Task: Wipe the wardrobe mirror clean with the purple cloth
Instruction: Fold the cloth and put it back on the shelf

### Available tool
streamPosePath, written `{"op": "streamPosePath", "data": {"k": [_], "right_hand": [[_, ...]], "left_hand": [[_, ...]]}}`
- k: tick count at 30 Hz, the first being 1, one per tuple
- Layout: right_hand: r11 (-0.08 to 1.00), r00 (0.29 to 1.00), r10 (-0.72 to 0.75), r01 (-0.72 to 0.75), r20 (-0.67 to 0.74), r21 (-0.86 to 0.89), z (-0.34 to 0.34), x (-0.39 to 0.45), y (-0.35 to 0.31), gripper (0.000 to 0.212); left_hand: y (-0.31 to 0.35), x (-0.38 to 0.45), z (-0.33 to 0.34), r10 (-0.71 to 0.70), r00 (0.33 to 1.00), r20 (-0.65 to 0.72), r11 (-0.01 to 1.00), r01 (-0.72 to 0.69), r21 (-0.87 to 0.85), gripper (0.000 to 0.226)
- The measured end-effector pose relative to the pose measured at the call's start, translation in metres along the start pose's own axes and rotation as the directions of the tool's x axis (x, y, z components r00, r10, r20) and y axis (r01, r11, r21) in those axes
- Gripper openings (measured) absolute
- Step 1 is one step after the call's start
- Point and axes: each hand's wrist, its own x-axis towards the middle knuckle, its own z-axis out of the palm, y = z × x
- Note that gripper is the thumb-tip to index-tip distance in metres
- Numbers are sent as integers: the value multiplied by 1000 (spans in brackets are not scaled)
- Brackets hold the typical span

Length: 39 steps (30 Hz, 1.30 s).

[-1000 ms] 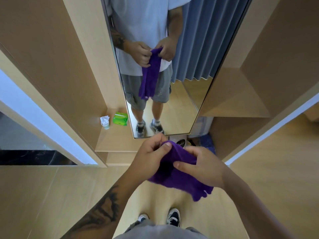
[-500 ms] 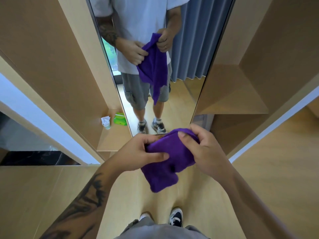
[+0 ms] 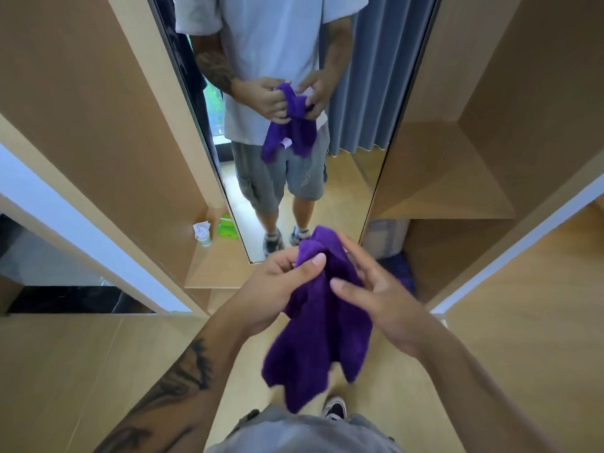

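Note:
The purple cloth (image 3: 322, 325) hangs bunched in front of me, below the bottom edge of the tall wardrobe mirror (image 3: 353, 178). My left hand (image 3: 277, 289) grips the cloth's upper part, thumb pressed on top of the fabric. My right hand (image 3: 382, 299) lies against the cloth's right side with the fingers spread and fairly straight. The mirror reflects me holding the cloth in both hands. Neither hand touches the glass.
Wooden wardrobe panels (image 3: 108, 119) flank the mirror. A low shelf to the left holds a small white cup with tissue (image 3: 202, 233) and a green packet (image 3: 227, 227). Right of the mirror is an open wooden compartment (image 3: 457, 191). My shoes (image 3: 335, 410) stand on the wooden floor.
The cloth has dropped lower and unfolded into a longer hanging shape. My right hand has loosened from gripping it, fingers now spread. The view has moved closer to the mirror.

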Motion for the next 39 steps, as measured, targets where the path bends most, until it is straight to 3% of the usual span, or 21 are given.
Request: {"op": "streamPosePath", "data": {"k": [3, 5, 8, 11, 13, 16, 18, 24, 27, 31, 34, 35, 39], "right_hand": [[1000, 995, -12, 11, -97, -5, 0, 5, 21, 77], [1000, 974, -4, 6, -226, 11, -3, 9, 32, 74], [986, 936, 132, -158, -326, -53, -1, 12, 53, 75], [946, 818, 245, -320, -521, -57, 5, 18, 82, 72], [926, 724, 344, -368, -598, 87, 10, 21, 97, 58], [798, 683, 600, -474, -416, 373, 19, 21, 109, 52], [714, 705, 658, -472, -266, 517, 25, 23, 110, 53], [513, 855, 499, -162, -139, 843, 13, 23, 101, 48], [561, 867, 472, -156, -159, 813, -3, 18, 105, 48], [709, 829, 469, -149, -304, 689, -17, 14, 108, 51], [809, 749, 405, -27, -524, 587, -25, 11, 98, 83], [844, 727, 379, -19, -572, 536, -28, 10, 94, 86], [938, 721, 311, -127, -619, 323, -39, 9, 73, 32]], "left_hand": [[4, 4, 4, -11, 1000, -4, 996, 11, -89, 31], [9, 5, 1, -27, 999, -18, 989, 24, -143, 30], [18, 7, -6, -18, 999, -38, 980, 10, -201, 26], [28, 10, -10, -3, 996, -87, 973, -17, -230, 33], [33, 12, -15, 13, 994, -104, 963, -41, -266, 37], [39, 13, -21, 34, 994, -101, 951, -64, -302, 32], [41, 15, -25, 33, 994, -100, 956, -61, -288, 28], [34, 17, -50, 21, 984, -175, 988, -46, -144, 32], [26, 17, -64, 38, 971, -234, 991, -67, -117, 41], [15, 19, -73, 47, 943, -329, 998, -62, -34, 39], [9, 21, -77, 71, 919, -387, 997, -55, 50, 33], [7, 21, -78, 66, 908, -415, 998, -51, 45, 32], [-4, 23, -85, 38, 852, -523, 999, -29, 26, 40]]}}
